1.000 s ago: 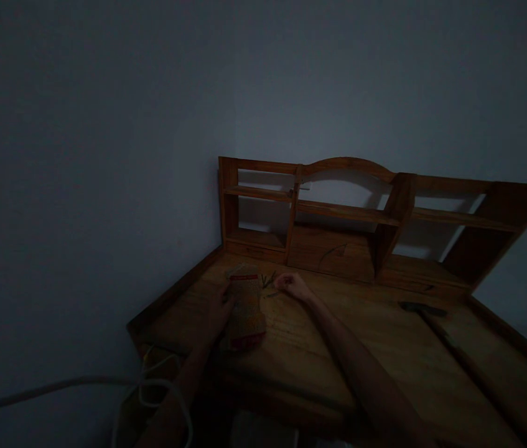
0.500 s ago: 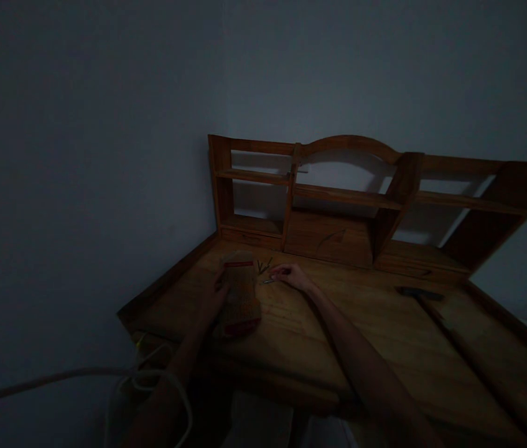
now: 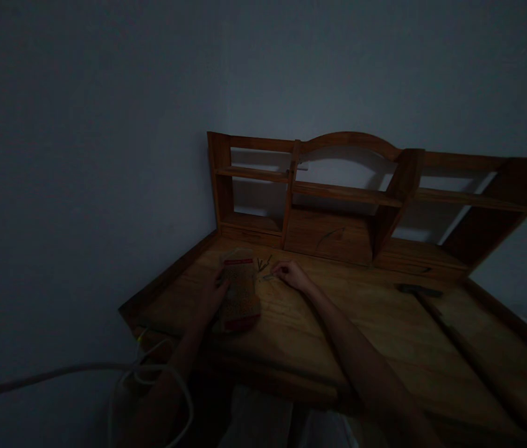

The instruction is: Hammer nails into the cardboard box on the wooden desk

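Note:
In the dim head view, a brown package with red bands [image 3: 241, 292] lies on the left part of the wooden desk [image 3: 300, 317]. My left hand [image 3: 216, 292] grips its left edge, with the fingers partly hidden in shadow. Several small, thin metal pieces [image 3: 263, 264] lie just right of the package's top end. My right hand [image 3: 290, 274] is beside them, its fingertips pinched together near one thin piece [image 3: 268, 277]. Whatever is between those fingertips is too small and dark to make out.
A wooden shelf unit [image 3: 347, 196] stands along the back of the desk. To the right lies a hammer [image 3: 419, 290] with its long handle toward the front. A pale cable [image 3: 81, 367] loops across the lower left, in front of my left forearm.
My right hand has shifted very slightly, its fingertips still by the thin metal pieces. The view has tilted a little. My left hand stays on the package.

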Available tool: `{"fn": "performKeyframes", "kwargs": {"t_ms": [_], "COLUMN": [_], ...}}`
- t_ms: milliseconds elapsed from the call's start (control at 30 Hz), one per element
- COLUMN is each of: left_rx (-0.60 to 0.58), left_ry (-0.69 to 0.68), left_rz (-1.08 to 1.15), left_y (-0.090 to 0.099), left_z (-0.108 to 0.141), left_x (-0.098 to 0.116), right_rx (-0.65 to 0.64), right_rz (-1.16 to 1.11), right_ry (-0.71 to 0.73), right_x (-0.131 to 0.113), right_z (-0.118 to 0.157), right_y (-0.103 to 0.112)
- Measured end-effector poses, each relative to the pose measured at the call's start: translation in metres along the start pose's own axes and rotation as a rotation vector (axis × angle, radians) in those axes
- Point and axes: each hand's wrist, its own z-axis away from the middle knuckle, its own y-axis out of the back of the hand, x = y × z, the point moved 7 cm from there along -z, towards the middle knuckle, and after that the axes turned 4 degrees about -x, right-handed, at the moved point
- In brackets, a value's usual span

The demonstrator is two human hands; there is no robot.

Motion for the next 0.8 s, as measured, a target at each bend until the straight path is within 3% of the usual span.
{"fn": "performKeyframes", "kwargs": {"t_ms": [267,467,567,800], "left_rx": [0.004,0.026,0.025,0.0], "left_ry": [-0.025,-0.008,0.007,-0.005], "left_rz": [0.036,0.044,0.048,0.038], "left_y": [0.0,0.0,-0.001,-0.001], "left_z": [-0.002,-0.001,0.0,-0.001], "left_x": [-0.005,-0.004,-0.003,-0.004], "right_rx": [0.124,0.126,0.089,-0.144], "right_rz": [0.142,0.165,0.16,0.218], "right_ry": [0.019,0.061,0.079,0.108], "right_x": [0.008,0.007,0.005,-0.001], "right_z": [-0.005,-0.004,-0.003,-0.008], "right_y": [-0.007,-0.004,-0.002,-0.02]}}
